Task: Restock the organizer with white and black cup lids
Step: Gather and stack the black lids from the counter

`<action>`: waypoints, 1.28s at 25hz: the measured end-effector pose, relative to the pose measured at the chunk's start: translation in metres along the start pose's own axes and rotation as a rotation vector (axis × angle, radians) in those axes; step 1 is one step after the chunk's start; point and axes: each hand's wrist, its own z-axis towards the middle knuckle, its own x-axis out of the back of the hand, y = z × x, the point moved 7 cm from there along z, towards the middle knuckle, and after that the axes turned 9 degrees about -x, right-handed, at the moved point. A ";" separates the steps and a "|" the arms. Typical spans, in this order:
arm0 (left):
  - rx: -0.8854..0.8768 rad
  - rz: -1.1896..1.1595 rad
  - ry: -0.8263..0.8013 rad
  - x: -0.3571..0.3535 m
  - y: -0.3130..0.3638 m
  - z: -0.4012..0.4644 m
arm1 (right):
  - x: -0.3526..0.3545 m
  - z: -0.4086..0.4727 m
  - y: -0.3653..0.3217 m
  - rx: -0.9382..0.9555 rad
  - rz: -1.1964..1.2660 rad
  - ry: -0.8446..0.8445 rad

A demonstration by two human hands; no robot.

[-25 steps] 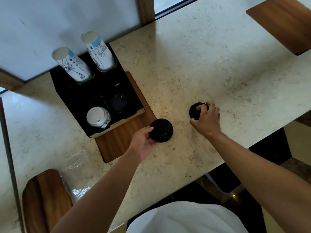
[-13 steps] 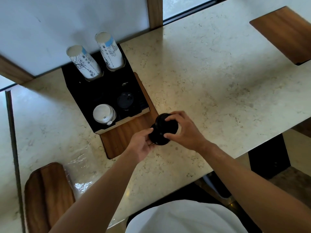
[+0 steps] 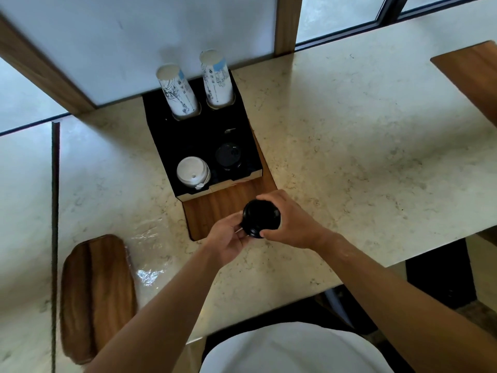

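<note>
A café or hotel self-serve drinks counter is suggested by a marble countertop (image 3: 349, 157) set against windows (image 3: 336, 14), a black organizer (image 3: 199, 135) stocked with paper cups (image 3: 177, 90) and cup lids (image 3: 192, 172).

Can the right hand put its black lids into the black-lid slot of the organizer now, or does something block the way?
Probably yes. The right hand holds the black lids just in front of the organizer; nothing stands between them and the black-lid slot, which looks open from above.
</note>
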 end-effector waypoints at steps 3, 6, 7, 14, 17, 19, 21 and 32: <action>0.010 -0.074 0.013 0.009 -0.001 -0.002 | -0.007 0.000 -0.003 -0.011 -0.008 0.002; 0.029 -0.113 -0.011 0.016 0.000 -0.004 | -0.013 0.001 -0.009 -0.003 -0.015 0.010; 0.021 -0.099 -0.027 0.018 0.001 -0.005 | -0.015 0.001 -0.011 -0.001 -0.014 0.014; -0.089 -0.055 -0.071 0.026 0.014 -0.009 | -0.021 0.006 -0.015 -0.090 0.180 0.050; -0.105 -0.041 -0.077 0.028 0.016 -0.011 | -0.022 0.008 0.001 -0.299 0.537 0.057; -0.110 -0.024 -0.080 0.029 0.016 -0.013 | -0.028 0.008 0.008 -0.411 0.741 -0.010; -0.112 -0.021 -0.079 0.029 0.017 -0.013 | -0.032 0.006 0.008 -0.450 0.819 -0.072; -0.102 -0.077 -0.075 0.029 0.017 -0.010 | -0.027 0.005 0.002 -0.443 0.843 -0.065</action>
